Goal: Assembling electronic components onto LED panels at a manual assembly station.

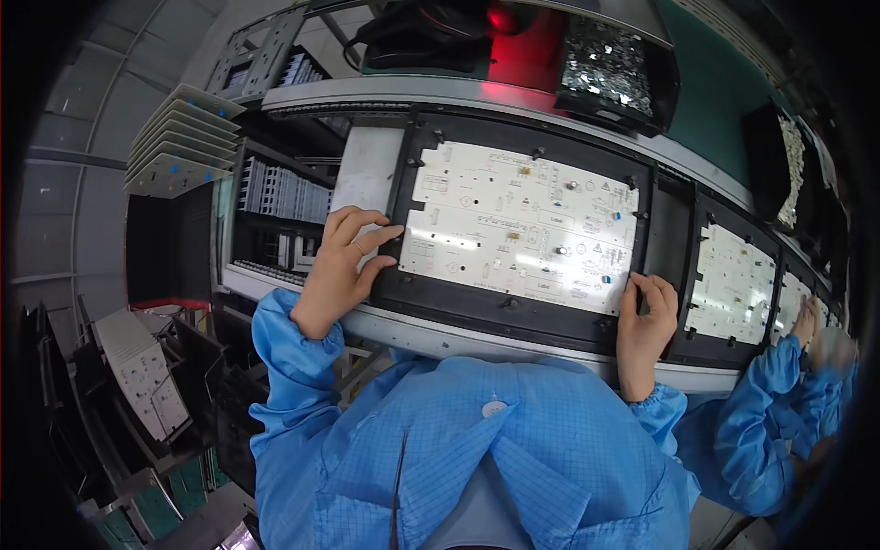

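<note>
Both hands gripping black carrier frame (458,307) w/ white circuit board (522,229): left hand (341,266) at left edge, right hand (646,325) near-right corner. Second board (738,284) right; co-worker's hand (807,321) beyond; stacked trays (174,137) far left.

Left hand (341,266) raised up front, fingers (371,236) curled and spread, thumb forward – right hand (646,321) lower, fingers bent flat, both forearms in blue cuffed sleeves (284,339), elbows tucked near the body
</note>
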Tool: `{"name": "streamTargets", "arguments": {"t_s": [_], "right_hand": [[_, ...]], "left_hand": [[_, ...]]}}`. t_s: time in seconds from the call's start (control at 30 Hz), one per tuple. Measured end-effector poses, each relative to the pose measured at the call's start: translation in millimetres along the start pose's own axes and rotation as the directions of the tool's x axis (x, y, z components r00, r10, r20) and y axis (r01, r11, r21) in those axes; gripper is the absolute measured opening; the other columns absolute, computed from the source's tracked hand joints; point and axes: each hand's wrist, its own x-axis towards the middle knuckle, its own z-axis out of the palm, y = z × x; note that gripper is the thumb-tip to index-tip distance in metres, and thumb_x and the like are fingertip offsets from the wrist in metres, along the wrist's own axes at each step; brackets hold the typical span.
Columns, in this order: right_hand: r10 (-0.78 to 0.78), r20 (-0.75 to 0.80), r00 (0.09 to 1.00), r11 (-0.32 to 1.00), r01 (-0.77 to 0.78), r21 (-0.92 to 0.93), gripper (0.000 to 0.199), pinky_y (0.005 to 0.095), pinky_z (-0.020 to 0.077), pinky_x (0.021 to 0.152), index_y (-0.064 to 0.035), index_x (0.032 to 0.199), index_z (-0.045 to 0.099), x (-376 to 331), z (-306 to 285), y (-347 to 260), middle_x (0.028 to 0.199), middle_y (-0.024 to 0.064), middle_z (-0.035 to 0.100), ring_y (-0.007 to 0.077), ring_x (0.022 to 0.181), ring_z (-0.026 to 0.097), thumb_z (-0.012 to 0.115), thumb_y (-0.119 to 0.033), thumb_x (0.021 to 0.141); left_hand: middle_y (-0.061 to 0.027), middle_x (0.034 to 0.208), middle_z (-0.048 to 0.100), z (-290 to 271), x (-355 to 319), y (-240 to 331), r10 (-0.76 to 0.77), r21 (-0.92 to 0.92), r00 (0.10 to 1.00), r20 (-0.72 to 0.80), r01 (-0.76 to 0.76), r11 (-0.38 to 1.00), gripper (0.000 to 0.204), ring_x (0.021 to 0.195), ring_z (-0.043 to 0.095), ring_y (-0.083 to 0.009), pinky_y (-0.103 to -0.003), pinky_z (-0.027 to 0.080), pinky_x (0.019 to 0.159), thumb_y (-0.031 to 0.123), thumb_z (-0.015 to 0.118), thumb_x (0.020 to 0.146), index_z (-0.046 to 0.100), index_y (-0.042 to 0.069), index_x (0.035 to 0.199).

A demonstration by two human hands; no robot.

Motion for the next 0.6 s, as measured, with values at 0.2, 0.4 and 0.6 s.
{"name": "streamTargets", "arguments": {"t_s": [0.2, 0.4, 0.6], "right_hand": [[0.059, -0.016, 0.998, 0.992, -0.060, -0.108, 0.015, 0.0286, 0.0484, 0.069, 0.0033, 0.106, 0.067, -2, 3, -5, 0.094, 0.0101, 0.060, 0.0179, 0.077, 0.058, 0.066, -0.001, 0.091], [0.086, -0.049, 0.995, 0.993, -0.081, 0.086, 0.008, 0.0282, 0.0480, 0.069, 0.0020, 0.100, 0.066, -6, 5, -1, 0.096, 0.0100, 0.060, 0.0171, 0.077, 0.057, 0.065, -0.001, 0.093], [0.004, -0.069, 0.998, 0.996, 0.002, 0.084, 0.006, 0.0317, 0.0484, 0.072, 0.0029, 0.094, 0.063, -2, 9, 1, 0.095, 0.0135, 0.059, 0.0261, 0.082, 0.060, 0.062, 0.007, 0.089]], "left_hand": [[-0.0098, 0.099, 0.067, 15, 8, -23, 0.187, -0.066, 0.982, -0.009, -0.188, 0.980, 0.023, 0.111, 0.062, -0.0306, -0.040, 0.052, 0.093, -0.005, 0.072, 0.075, 0.073, 0.003, 0.096], [-0.0124, 0.095, 0.066, 28, 20, -14, 0.223, -0.033, 0.972, -0.073, -0.226, 0.974, 0.018, 0.104, 0.061, -0.0339, -0.041, 0.051, 0.087, -0.008, 0.068, 0.074, 0.066, 0.002, 0.088], [-0.0131, 0.090, 0.064, 25, 23, 3, 0.139, -0.023, 0.986, -0.094, -0.142, 0.990, 0.015, 0.098, 0.061, -0.0348, -0.042, 0.051, 0.084, -0.008, 0.070, 0.074, 0.065, -0.001, 0.087]]}}
